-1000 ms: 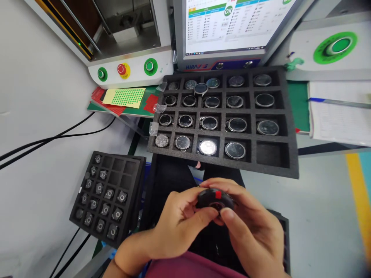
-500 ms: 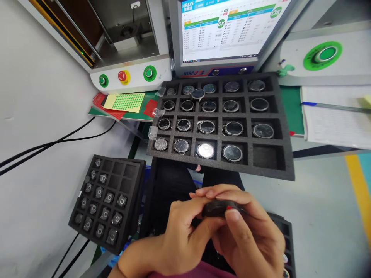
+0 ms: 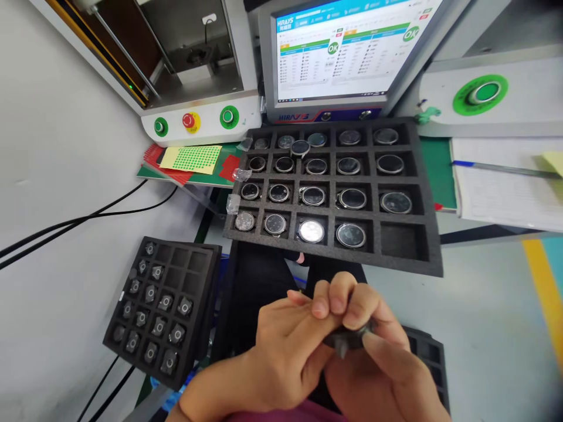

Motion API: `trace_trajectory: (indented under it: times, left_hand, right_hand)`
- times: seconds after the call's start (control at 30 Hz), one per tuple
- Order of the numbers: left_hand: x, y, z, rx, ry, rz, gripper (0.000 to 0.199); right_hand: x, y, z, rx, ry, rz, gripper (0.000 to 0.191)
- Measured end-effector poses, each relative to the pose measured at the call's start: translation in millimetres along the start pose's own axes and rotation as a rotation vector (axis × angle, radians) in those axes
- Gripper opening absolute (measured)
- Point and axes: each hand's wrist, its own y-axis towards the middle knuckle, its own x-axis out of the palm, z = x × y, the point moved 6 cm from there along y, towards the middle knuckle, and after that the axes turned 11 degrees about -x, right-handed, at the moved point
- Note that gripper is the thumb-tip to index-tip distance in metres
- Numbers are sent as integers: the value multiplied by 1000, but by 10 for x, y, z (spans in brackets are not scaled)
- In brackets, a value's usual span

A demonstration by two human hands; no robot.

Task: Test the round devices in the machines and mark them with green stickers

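head view: dark piece [image 3: 345, 339] held between hands [image 3: 284, 351], both clamped on it.

Upper centre: lit monitor [image 3: 316, 82] with two green OK marks [image 3: 333, 48]. Upper left: red button [image 3: 189, 121] between two green buttons [image 3: 227, 116]; just below, yellow sheet [image 3: 193, 159] of green dots. Right: blue-ended pen [image 3: 464, 164] lying across white papers [image 3: 505, 196]. Left: black cables [image 3: 90, 216].

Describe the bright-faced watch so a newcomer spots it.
Find the monitor, then the large foam tray below it. In the tray's nearest row, take the third watch from the left: its face glares white; both neighbours look dark.
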Motion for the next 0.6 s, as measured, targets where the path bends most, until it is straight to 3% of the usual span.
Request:
trace_trajectory:
  times: [0.17, 0.37, 0.6]
  left_hand:
    - [-41, -24, -3, 63, 38, 38, 34]
    - [-63, -8, 3, 46, -8, 8, 31]
    - [-47, -18, 4, 9, 8, 39, 26]
  right_hand:
    - [0, -13, 6, -37, -3, -33, 19]
    - [-14, -39, -28, 29, -23, -188, 24]
    - [-18, -42, -6, 4, -21, -157, 13]
